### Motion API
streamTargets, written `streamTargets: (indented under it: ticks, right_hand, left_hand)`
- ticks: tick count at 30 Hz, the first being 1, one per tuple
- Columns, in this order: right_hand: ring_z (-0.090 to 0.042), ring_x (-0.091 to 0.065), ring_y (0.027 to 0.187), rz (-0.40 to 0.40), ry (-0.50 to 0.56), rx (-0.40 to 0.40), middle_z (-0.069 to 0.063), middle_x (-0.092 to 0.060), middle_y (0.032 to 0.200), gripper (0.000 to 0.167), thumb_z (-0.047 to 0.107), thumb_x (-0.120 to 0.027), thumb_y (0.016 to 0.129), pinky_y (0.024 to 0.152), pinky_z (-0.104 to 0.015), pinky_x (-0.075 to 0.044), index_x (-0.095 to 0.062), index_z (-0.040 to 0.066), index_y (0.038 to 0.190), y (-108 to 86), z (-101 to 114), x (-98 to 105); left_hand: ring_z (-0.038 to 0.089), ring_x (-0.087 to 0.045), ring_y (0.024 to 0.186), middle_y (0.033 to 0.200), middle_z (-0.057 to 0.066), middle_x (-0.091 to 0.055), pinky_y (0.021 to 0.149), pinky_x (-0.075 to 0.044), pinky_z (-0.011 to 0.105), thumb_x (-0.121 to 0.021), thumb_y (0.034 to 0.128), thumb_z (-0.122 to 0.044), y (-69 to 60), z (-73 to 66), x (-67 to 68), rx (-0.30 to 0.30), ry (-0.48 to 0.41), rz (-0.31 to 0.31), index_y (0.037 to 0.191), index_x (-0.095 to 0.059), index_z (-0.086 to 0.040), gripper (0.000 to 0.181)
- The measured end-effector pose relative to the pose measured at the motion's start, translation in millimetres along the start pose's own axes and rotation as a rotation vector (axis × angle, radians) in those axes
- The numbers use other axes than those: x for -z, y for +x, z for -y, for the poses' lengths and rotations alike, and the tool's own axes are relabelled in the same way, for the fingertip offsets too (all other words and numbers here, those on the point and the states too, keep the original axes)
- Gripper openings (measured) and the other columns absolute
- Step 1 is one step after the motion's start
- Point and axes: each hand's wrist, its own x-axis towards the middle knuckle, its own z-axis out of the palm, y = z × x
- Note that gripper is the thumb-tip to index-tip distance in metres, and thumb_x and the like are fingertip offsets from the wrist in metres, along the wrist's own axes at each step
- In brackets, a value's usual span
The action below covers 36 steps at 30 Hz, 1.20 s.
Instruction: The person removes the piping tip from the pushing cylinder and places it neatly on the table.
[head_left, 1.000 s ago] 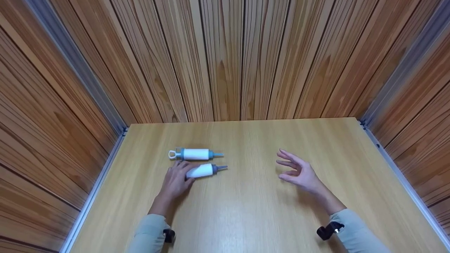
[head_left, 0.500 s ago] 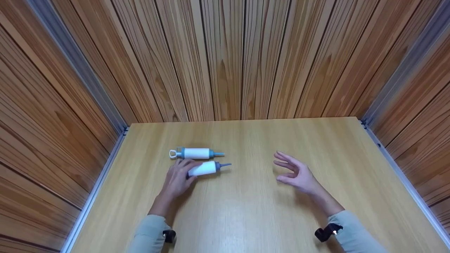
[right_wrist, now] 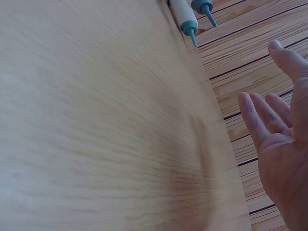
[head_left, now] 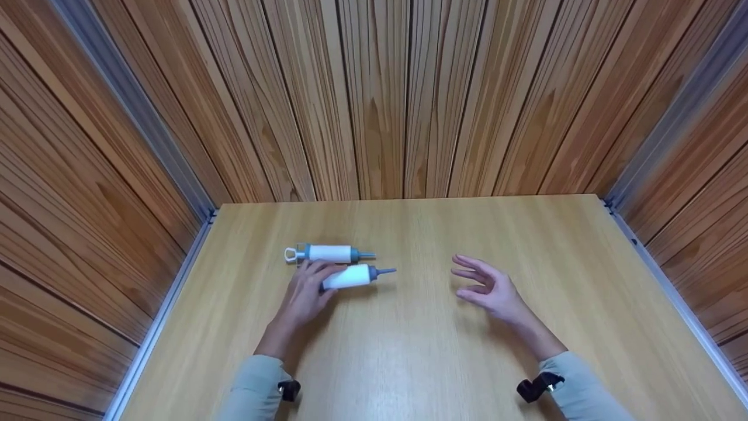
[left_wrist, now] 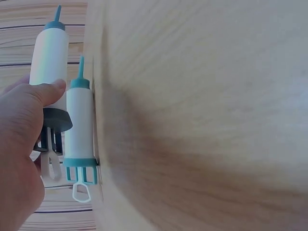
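Observation:
My left hand grips a white balloon pump by its body, thumb across it in the left wrist view. Its blue nozzle points right, and the pump is held slightly above the table, with a shadow under it. The collar at its handle end is dark grey. Just beyond it a second balloon pump, white with teal ends and a white ring handle, lies on the table. My right hand hovers to the right, fingers spread and loosely bent, holding nothing.
The light wooden tabletop is bounded by wood-plank walls at the back and both sides. Metal rails run along the table's side edges. Black wrist mounts sit on both sleeves.
My left hand has lifted the nearer balloon pump and carried it slightly right and away from me. My right hand has drifted a little left. The other pump lies still.

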Motion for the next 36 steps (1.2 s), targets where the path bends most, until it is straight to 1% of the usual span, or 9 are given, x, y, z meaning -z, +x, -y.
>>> streamTargets:
  ticks: [4,8,11,18,20,24,28,33,36]
  right_hand:
    - [-0.008,-0.071,0.142,-0.018,0.002,0.012,0.003,-0.068,0.162,0.069,-0.017,-0.076,0.095,0.107,-0.024,-0.063,-0.050,-0.015,0.159,0.8,-1.0,-4.3]
    - [-0.010,-0.071,0.142,-0.006,0.004,0.040,0.009,-0.068,0.160,0.067,-0.017,-0.075,0.095,0.106,-0.026,-0.064,-0.050,-0.017,0.157,3.0,-3.5,-9.2]
    - [-0.009,-0.070,0.142,0.001,0.015,0.047,0.013,-0.068,0.159,0.066,-0.017,-0.075,0.096,0.105,-0.025,-0.064,-0.050,-0.018,0.157,2.7,-5.1,-12.2]
    - [-0.010,-0.070,0.143,0.011,0.034,0.045,0.005,-0.068,0.161,0.066,-0.015,-0.075,0.097,0.108,-0.027,-0.063,-0.048,-0.019,0.157,-1.8,-6.3,-17.8]
    - [-0.010,-0.070,0.142,0.008,0.026,0.036,0.009,-0.068,0.159,0.066,-0.015,-0.075,0.097,0.108,-0.028,-0.063,-0.048,-0.018,0.157,-2.5,-5.9,-18.1]
    - [-0.009,-0.071,0.142,-0.003,0.014,0.022,0.010,-0.069,0.158,0.066,-0.014,-0.075,0.098,0.107,-0.028,-0.064,-0.049,-0.016,0.158,-3.5,-4.4,-19.0]
    - [-0.007,-0.070,0.141,-0.009,0.019,0.016,0.011,-0.069,0.158,0.066,-0.014,-0.076,0.097,0.106,-0.025,-0.063,-0.049,-0.016,0.158,-4.3,-2.8,-21.9]
    - [-0.006,-0.070,0.141,-0.004,0.020,0.023,0.023,-0.066,0.157,0.068,-0.015,-0.075,0.097,0.105,-0.021,-0.062,-0.046,-0.018,0.158,-3.6,0.1,-26.4]
    - [-0.007,-0.070,0.141,-0.004,0.024,0.022,0.026,-0.066,0.156,0.067,-0.014,-0.075,0.098,0.105,-0.021,-0.062,-0.047,-0.018,0.158,-2.3,2.2,-28.8]
  left_hand:
    - [0.046,-0.056,0.146,0.153,0.018,-0.069,0.123,-0.047,0.071,-0.084,0.0998,-0.006,3.9,-5.3,-1.5,-0.015,-0.013,0.010,0.147,-0.074,-0.018,0.049]
    - [0.043,-0.059,0.139,0.148,0.016,-0.071,0.119,-0.053,0.068,-0.086,0.0976,-0.004,5.2,-10.1,-1.7,-0.020,-0.009,-0.005,0.145,-0.075,-0.018,0.051]
    - [0.042,-0.059,0.138,0.146,0.013,-0.072,0.119,-0.054,0.067,-0.087,0.0973,-0.004,4.4,-13.5,-1.3,-0.010,-0.014,-0.013,0.145,-0.076,-0.020,0.052]
    - [0.041,-0.058,0.141,0.149,0.013,-0.070,0.122,-0.053,0.067,-0.086,0.0979,-0.004,2.7,-21.5,-1.0,0.013,-0.045,-0.018,0.146,-0.075,-0.022,0.052]
    - [0.041,-0.058,0.142,0.149,0.013,-0.070,0.122,-0.052,0.068,-0.086,0.0975,-0.004,3.7,-25.3,-1.8,0.009,-0.056,-0.012,0.146,-0.075,-0.022,0.053]
    - [0.043,-0.058,0.142,0.149,0.014,-0.070,0.122,-0.052,0.069,-0.087,0.0966,-0.003,6.2,-32.5,-5.0,-0.016,-0.054,-0.008,0.146,-0.075,-0.022,0.054]
    - [0.043,-0.059,0.141,0.147,0.014,-0.070,0.120,-0.053,0.070,-0.087,0.0964,-0.003,6.6,-37.9,-8.5,-0.056,-0.052,-0.009,0.145,-0.075,-0.020,0.053]
    - [0.041,-0.061,0.139,0.145,0.013,-0.072,0.120,-0.055,0.068,-0.088,0.0964,-0.004,7.0,-42.1,-12.0,-0.093,-0.043,-0.015,0.145,-0.075,-0.021,0.053]
    - [0.040,-0.062,0.137,0.145,0.013,-0.072,0.118,-0.057,0.066,-0.088,0.0962,-0.006,7.9,-45.1,-12.8,-0.109,-0.028,-0.022,0.145,-0.076,-0.022,0.053]
